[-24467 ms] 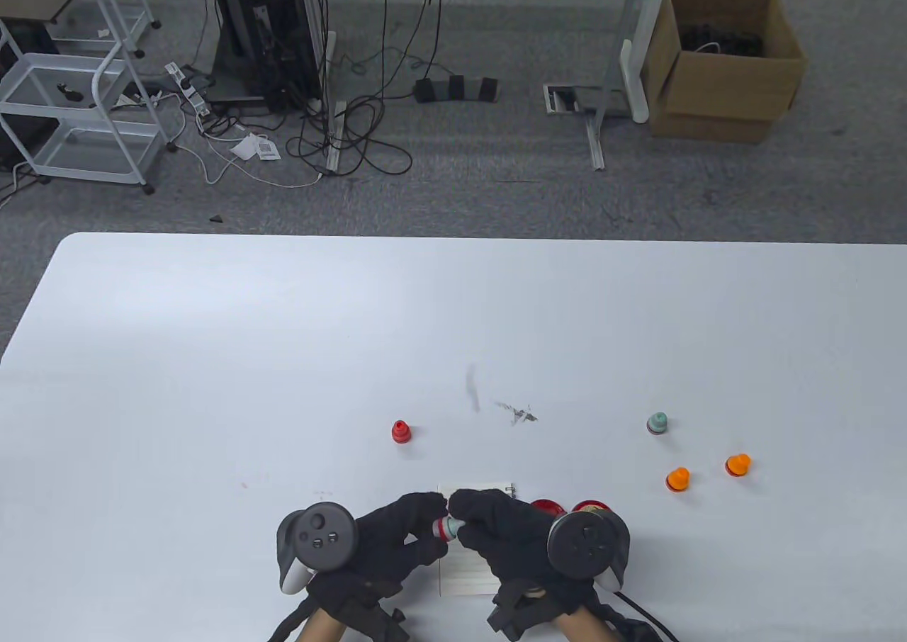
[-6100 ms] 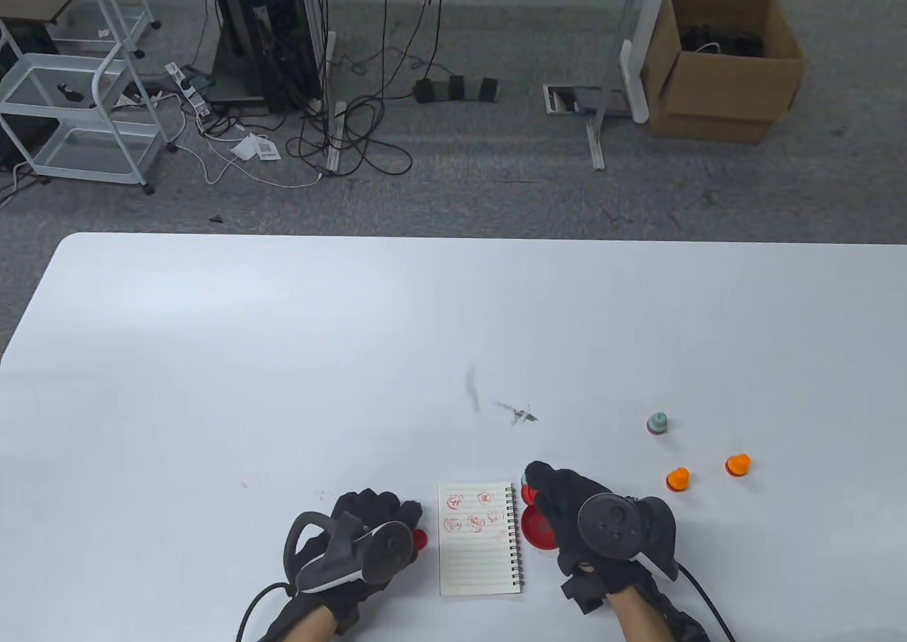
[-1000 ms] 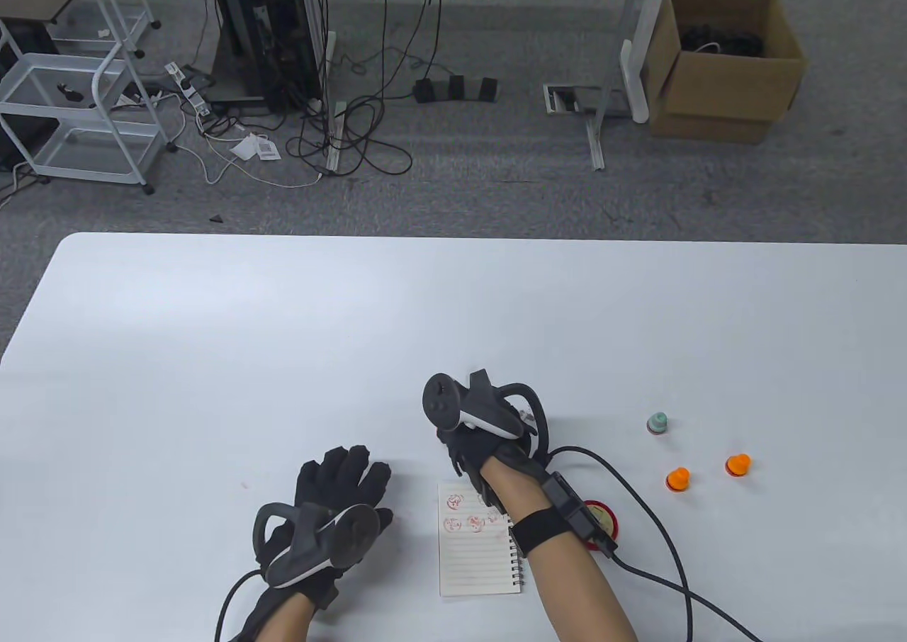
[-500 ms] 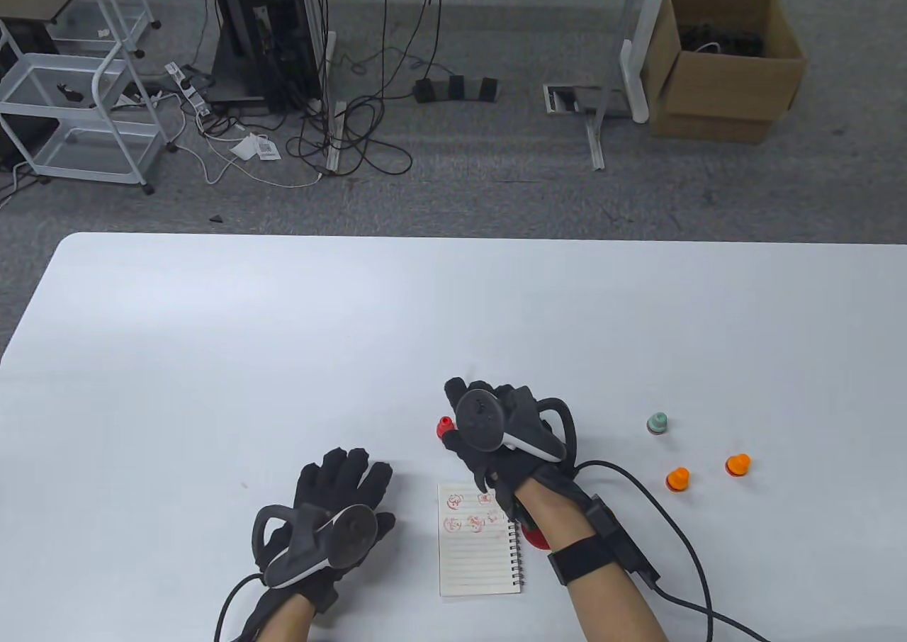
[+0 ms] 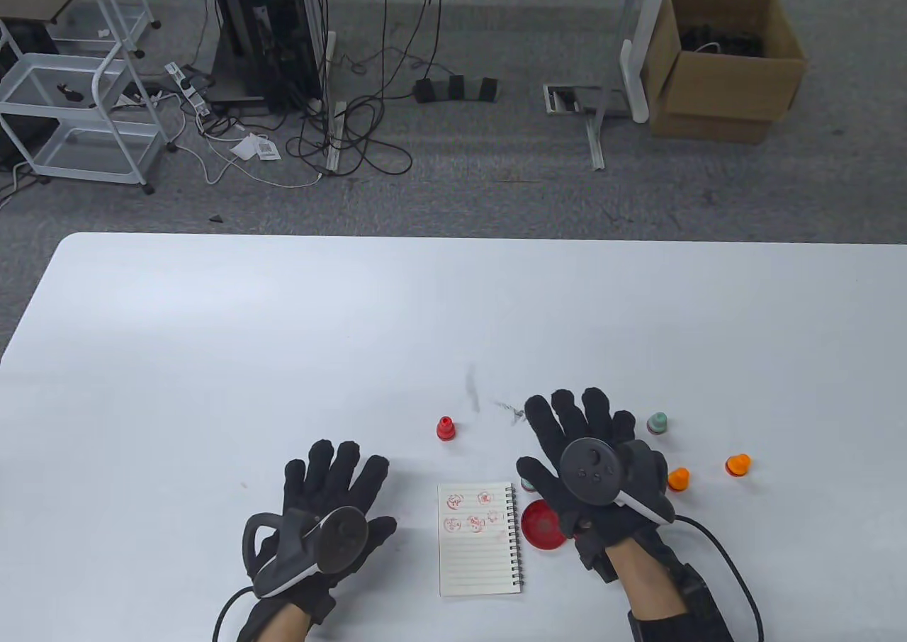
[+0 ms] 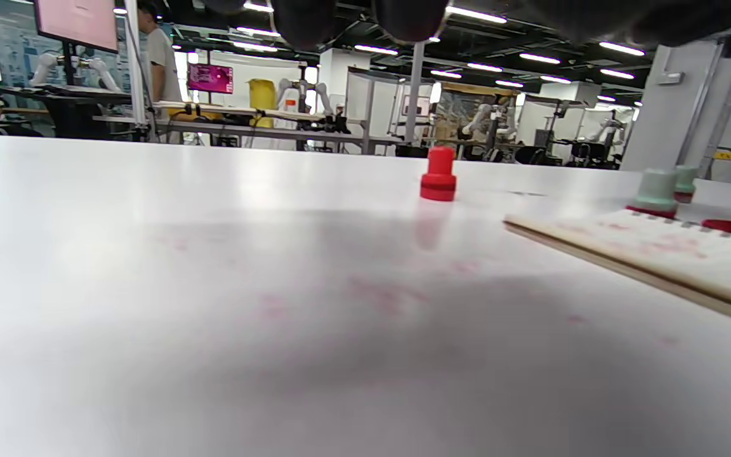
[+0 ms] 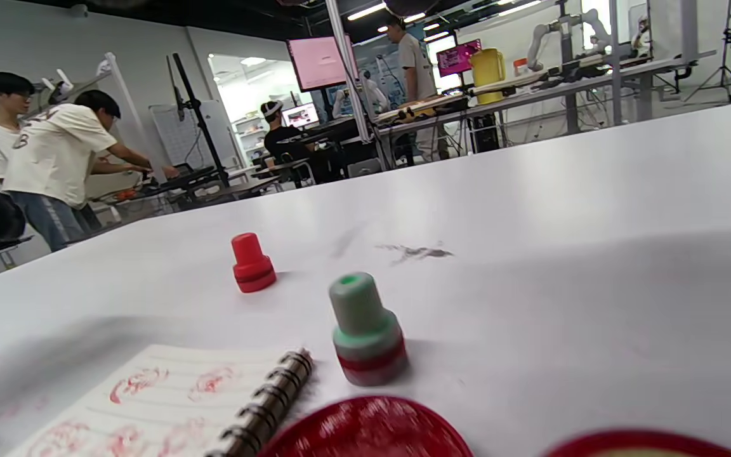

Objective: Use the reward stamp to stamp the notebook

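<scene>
Here, the left hand lies flat on the white table at the near left, palm down, its fingers spread apart and gripping nothing, a tracker strapped to its back. Just right of it, a small spiral-bound notebook lies open on the table, several red stamp marks crowding its upper lines and the coil running down its right edge. Beyond the notebook, slightly to its left, a red stamp stands upright and alone, apart from both hands. Close by the notebook's top right corner stands a green stamp with a red band, upright in the right wrist view, and beside the coil rests a round red ink pad. The right hand hovers flat over this spot with fingers splayed wide and nothing in its grasp. Farther right stand another green stamp and two orange stamps, the nearer one just beside the right hand's outer edge.
</scene>
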The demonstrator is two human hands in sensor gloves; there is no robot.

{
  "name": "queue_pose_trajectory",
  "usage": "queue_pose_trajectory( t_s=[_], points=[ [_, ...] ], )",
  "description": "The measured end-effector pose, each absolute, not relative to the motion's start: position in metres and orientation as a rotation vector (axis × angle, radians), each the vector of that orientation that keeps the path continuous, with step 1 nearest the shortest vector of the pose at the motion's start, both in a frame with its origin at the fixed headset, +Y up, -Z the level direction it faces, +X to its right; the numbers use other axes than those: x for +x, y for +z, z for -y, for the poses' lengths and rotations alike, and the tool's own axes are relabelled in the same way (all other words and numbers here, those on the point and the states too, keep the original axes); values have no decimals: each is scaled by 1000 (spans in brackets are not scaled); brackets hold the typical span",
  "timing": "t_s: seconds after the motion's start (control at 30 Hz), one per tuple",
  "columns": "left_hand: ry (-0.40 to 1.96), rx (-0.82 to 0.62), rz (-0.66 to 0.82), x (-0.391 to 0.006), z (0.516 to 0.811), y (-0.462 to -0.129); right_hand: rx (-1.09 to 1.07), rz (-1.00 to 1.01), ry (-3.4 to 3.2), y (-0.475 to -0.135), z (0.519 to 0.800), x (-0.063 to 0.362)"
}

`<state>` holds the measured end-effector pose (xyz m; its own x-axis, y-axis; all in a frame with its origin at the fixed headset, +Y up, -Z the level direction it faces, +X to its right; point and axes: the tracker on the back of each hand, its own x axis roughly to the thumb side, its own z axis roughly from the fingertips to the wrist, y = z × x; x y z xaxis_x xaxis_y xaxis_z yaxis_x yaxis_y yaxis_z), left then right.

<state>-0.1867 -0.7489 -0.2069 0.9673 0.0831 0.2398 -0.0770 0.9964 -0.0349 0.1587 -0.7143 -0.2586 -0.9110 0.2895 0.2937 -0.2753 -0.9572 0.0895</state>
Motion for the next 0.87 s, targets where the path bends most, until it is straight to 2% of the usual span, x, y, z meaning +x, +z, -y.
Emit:
queue_pose_trajectory(
  t_s=[0.3,0.87],
  points=[
    [93,38,213,-202,753,-210,408,-70,2901,-230,744,178],
    [81,4,204,-199,756,-208,388,-170,2941,-230,758,185]
  ],
)
